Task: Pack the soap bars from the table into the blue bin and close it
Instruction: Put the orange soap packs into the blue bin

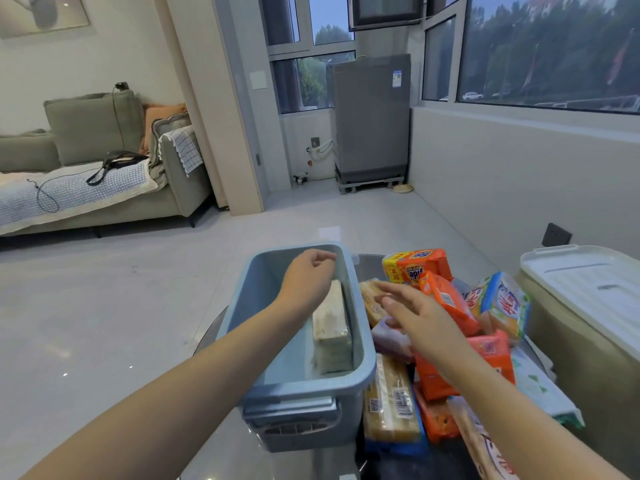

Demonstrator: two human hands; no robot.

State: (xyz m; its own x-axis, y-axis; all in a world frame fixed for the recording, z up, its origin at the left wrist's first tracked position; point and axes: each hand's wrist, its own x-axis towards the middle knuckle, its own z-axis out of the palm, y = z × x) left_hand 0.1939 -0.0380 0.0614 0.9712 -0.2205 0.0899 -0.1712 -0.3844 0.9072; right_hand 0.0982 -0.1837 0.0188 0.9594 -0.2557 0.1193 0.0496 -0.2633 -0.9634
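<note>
The blue bin (363,348) is sitting open on a round glass table (221,438), its near latch handle (294,415) facing the camera. It is smooth, rounded plastic with thick rolled rims. Inside it, one pale bar (332,332) in clear wrap is lying against the bin's right wall, long and block-shaped.

Just right of the bin, the remaining soap bars are lying heaped on the table: a tan bar (389,400) in clear film with a barcode, touching the bin's near right corner; another tan bar (372,301) farther back; glossy orange packs (446,301) piled on each other; a yellow-and-orange pack (415,266) standing at the far end; and a blue-and-white pack (505,306) at the heap's right edge. All are soft, crinkled wrappers over brick shapes.

The left hand (308,278) is hovering over the bin's far half, fingers loosely curled and holding nothing. The right hand (419,317) is reaching right of the bin, over the heap, fingers spread flat and open, gripping nothing; whether it is touching the packs beneath, I cannot tell.

Well right of the bin, a beige container with a white ribbed lid (588,282) is standing by the wall. Beyond the bin, glossy grey floor tiles are running to a grey appliance (370,119) under tall windows, and a green sofa (97,133) is sitting far to the bin's left.
</note>
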